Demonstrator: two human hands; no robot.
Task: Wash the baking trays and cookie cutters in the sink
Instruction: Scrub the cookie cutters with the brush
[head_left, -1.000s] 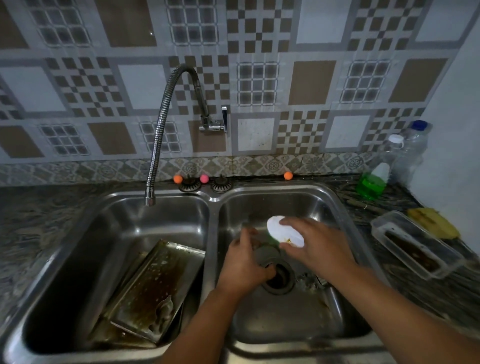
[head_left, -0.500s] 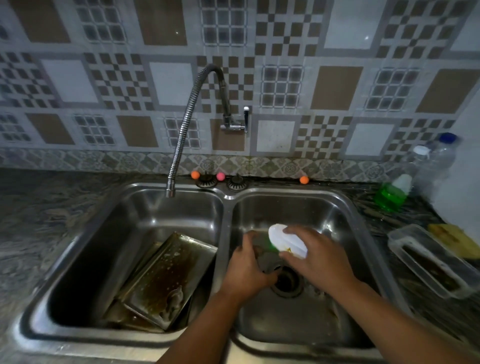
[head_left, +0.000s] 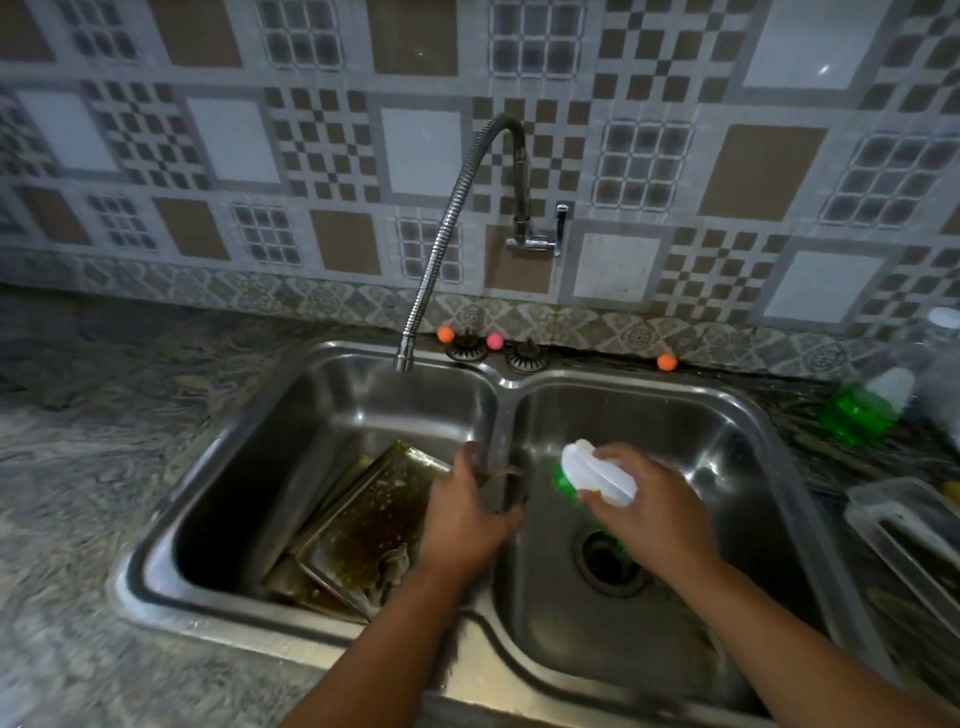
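Observation:
Dirty, greasy baking trays (head_left: 363, 525) lean stacked in the left basin of the steel double sink (head_left: 223, 462). My left hand (head_left: 462, 519) holds a round metal cookie cutter (head_left: 503, 488) over the divider between the basins. My right hand (head_left: 649, 514) grips a scrub brush by its white handle (head_left: 597, 473), and the brush's green bristles (head_left: 561, 480) sit right beside the cutter, above the right basin. Whether the bristles touch the cutter is unclear because of blur.
A flexible faucet (head_left: 447, 228) arches from the wall with its spout over the left basin; no water runs. The right basin's drain (head_left: 608, 561) is open. A green soap bottle (head_left: 857, 413) and a clear plastic container (head_left: 904, 525) stand on the right counter.
Both hands have moved left, from above the right basin's drain to the divider, with the cutter and brush still held. The view has swung left as well.

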